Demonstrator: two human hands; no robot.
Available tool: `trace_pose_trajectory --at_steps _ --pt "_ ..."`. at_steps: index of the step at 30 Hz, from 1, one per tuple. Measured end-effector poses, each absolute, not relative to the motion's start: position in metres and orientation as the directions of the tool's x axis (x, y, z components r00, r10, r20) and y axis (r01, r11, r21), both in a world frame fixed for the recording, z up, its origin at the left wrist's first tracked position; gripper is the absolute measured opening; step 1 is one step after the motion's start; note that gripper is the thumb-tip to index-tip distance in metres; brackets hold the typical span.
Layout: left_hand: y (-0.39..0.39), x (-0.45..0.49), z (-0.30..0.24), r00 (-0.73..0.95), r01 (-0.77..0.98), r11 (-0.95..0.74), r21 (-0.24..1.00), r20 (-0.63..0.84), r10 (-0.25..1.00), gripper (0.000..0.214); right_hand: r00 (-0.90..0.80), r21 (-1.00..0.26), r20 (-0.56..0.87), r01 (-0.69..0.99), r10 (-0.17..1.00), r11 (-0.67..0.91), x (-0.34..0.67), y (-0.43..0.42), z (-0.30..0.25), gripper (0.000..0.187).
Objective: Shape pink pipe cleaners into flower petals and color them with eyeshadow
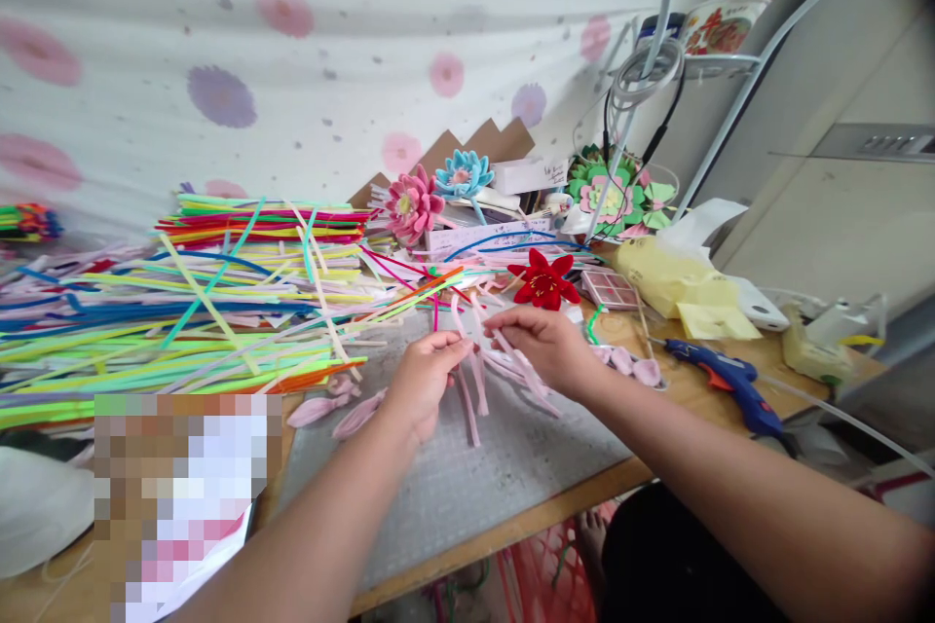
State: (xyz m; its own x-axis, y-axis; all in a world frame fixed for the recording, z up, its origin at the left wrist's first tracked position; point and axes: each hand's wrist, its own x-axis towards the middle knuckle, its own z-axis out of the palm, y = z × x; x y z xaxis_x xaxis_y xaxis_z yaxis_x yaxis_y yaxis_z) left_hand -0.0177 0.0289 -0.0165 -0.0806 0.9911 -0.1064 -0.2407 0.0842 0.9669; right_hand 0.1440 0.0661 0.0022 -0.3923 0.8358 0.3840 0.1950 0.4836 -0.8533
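Over the grey cutting mat (438, 526), my left hand (428, 375) pinches pale pink pipe cleaners (469, 409) between thumb and fingertips. Close by on its right, my right hand (544, 343) is closed on a pale pink pipe cleaner too, with strands hanging below its fingers. How the strands join between the two hands is too small to tell. Bent pink petal shapes (357, 415) lie left of my left wrist. Rounder pink pieces (628, 365) sit beyond my right wrist. Just behind my right hand is a red pipe-cleaner flower (542, 282).
Bundles of coloured pipe cleaners (182, 311) cover the left side. A pink flower (413, 204) and a blue flower (464, 175) stand behind. On the right lie a blue glue gun (730, 380) and a yellow tissue pack (664, 277). A blurred-out object (197, 496) is front left.
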Motion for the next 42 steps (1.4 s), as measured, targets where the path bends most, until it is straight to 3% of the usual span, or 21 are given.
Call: trace_pose_trajectory --at_steps 3,7,12,20,24,27,31,34,37,39,42 --pt "0.027 -0.016 -0.013 -0.005 -0.314 0.108 0.943 -0.116 0.993 0.022 -0.535 -0.651 0.531 0.238 0.657 0.721 0.145 0.061 0.001 0.019" --pt "0.025 -0.014 -0.012 0.034 -0.353 0.11 0.929 -0.104 0.994 0.023 -0.529 -0.582 0.58 0.263 0.62 0.769 0.144 0.057 0.002 0.02" --pt "0.025 -0.012 -0.014 0.036 -0.354 0.126 0.927 -0.121 0.992 0.024 -0.484 -0.618 0.578 0.265 0.656 0.74 0.141 0.056 0.002 0.018" --pt "0.023 -0.012 -0.015 0.073 -0.417 0.137 0.898 -0.117 0.99 0.024 -0.408 -0.837 0.454 0.108 0.792 0.536 0.132 0.058 -0.006 0.026" --pt "0.024 -0.014 -0.012 0.083 -0.401 0.125 0.907 -0.1 0.992 0.02 -0.435 -0.831 0.453 0.111 0.778 0.545 0.139 0.069 -0.01 0.024" --pt "0.028 -0.017 -0.012 -0.01 -0.386 0.084 0.919 -0.095 0.995 0.018 -0.597 -0.603 0.488 0.297 0.636 0.741 0.147 0.078 -0.013 0.016" --pt "0.032 -0.02 -0.014 -0.078 -0.357 0.073 0.931 -0.108 0.991 0.018 -0.841 -0.09 0.282 0.457 0.462 0.885 0.148 0.078 -0.021 0.024" --pt "0.033 -0.02 -0.016 -0.106 -0.342 0.071 0.937 -0.113 0.988 0.019 -0.869 0.066 0.226 0.464 0.439 0.883 0.142 0.076 -0.025 0.015" --pt "0.034 -0.02 -0.017 -0.134 -0.333 0.052 0.942 -0.102 0.986 0.018 -0.853 -0.03 0.309 0.434 0.421 0.901 0.14 0.077 -0.022 0.012" --pt "0.035 -0.02 -0.018 -0.153 -0.326 0.033 0.945 -0.087 0.984 0.017 -0.77 -0.217 0.437 0.412 0.465 0.885 0.141 0.078 -0.016 0.01" --pt "0.034 -0.018 -0.019 -0.16 -0.327 0.011 0.945 -0.067 0.985 0.016 -0.54 -0.543 0.549 0.349 0.638 0.763 0.144 0.078 -0.005 0.007"
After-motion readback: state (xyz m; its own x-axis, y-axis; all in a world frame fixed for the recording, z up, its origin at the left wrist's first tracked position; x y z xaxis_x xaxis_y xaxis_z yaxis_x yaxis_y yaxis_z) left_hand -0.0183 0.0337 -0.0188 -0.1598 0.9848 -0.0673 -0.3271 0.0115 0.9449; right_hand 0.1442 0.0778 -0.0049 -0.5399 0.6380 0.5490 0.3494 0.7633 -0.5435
